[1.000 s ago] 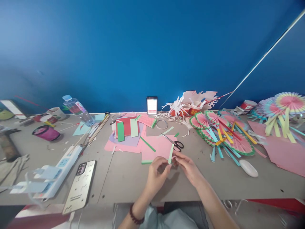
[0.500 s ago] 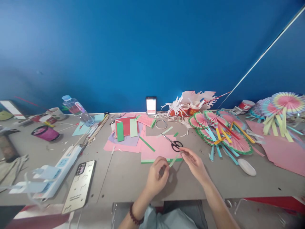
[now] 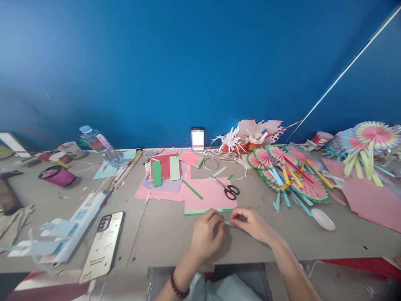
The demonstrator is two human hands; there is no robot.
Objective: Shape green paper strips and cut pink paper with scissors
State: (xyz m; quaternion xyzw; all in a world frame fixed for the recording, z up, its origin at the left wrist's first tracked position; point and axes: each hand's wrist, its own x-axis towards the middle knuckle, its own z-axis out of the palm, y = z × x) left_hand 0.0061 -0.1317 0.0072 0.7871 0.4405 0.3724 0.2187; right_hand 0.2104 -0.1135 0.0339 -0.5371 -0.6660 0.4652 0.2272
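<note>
Between my hands, just in front of the pink paper point(image 3: 216, 194), a short pale green paper strip point(image 3: 227, 223) shows, mostly hidden by the fingers. My left hand point(image 3: 206, 232) is closed, its curled fingers on the strip's left end. The thumb and fingertips of my right hand point(image 3: 252, 223) pinch the other end. A green band edged with pale green point(image 3: 203, 212) runs along the near edge of the pink paper. Black-handled scissors point(image 3: 231, 192) lie on its right side, and a loose dark green strip point(image 3: 192, 190) crosses its left side.
Left of the pink paper lie stacked coloured sheets point(image 3: 166, 168). Folded paper fans point(image 3: 316, 188) and a white oval object point(image 3: 323, 220) are on the right. A phone point(image 3: 103, 244), a power strip point(image 3: 79, 225) and a bottle point(image 3: 103, 146) occupy the left.
My right hand has moved down and left from beside the scissors' handles, towards my left hand. The pale green strip now lies lower and flatter between the hands.
</note>
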